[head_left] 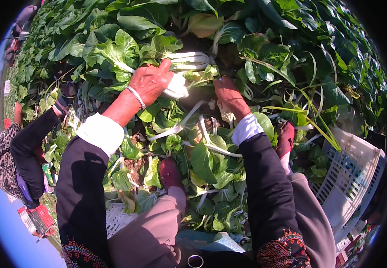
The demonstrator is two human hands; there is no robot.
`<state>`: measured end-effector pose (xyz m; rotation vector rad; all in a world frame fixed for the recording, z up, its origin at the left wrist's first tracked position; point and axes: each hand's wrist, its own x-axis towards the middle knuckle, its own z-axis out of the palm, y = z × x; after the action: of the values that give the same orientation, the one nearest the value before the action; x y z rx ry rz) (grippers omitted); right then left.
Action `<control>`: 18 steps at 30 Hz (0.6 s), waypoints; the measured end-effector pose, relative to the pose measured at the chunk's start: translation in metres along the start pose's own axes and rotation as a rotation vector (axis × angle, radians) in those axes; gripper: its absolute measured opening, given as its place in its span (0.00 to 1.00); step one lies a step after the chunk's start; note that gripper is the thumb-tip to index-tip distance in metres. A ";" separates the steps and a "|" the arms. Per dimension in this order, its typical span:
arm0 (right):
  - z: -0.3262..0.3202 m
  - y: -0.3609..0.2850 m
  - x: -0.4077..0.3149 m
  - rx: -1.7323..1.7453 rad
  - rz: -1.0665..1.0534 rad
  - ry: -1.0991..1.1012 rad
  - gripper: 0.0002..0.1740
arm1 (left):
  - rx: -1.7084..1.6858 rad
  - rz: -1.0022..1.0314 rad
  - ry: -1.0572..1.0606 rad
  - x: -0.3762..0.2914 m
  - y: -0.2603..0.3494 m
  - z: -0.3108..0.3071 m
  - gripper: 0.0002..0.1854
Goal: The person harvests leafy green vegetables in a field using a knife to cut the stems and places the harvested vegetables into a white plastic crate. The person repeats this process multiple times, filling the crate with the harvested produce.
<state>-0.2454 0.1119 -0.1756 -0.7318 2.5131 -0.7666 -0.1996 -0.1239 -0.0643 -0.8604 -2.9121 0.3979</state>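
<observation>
My left hand [153, 80], with a bangle at the wrist, grips the white stalks of a leafy green like bok choy [177, 86]. Just above it another pale-stalked head [193, 61] lies on its side, its base pointing right. To the right, my right hand [229, 93] is closed low beside the plants; a small shiny bit shows at its fingers, but what it holds is hidden. Cut leaves and loose stalks [210, 147] cover the soil below both hands.
Dense leafy plants [139, 20] grow across the top. A white plastic crate [347, 174] stands at the right, another crate [118, 216] at lower left. My red shoes [171, 174] rest among the leaves. A co-worker in a patterned top [4, 147] is at the far left.
</observation>
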 end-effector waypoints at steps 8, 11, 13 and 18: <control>0.023 -0.027 -0.027 0.211 0.238 0.261 0.14 | -0.011 -0.061 0.097 -0.017 -0.008 -0.020 0.09; 0.011 -0.042 -0.057 0.605 0.403 0.474 0.13 | -0.155 -0.205 0.177 -0.041 -0.009 -0.046 0.20; -0.013 -0.054 -0.067 0.841 0.193 0.658 0.10 | -0.389 -0.416 0.262 -0.053 -0.003 -0.063 0.20; -0.080 -0.092 -0.060 1.475 0.032 0.259 0.21 | -0.868 -0.594 0.355 -0.085 0.018 -0.098 0.12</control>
<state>-0.2071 0.1127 -0.0456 -0.0251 1.3906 -2.3010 -0.1044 -0.1333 0.0254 -0.0254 -2.7360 -0.9957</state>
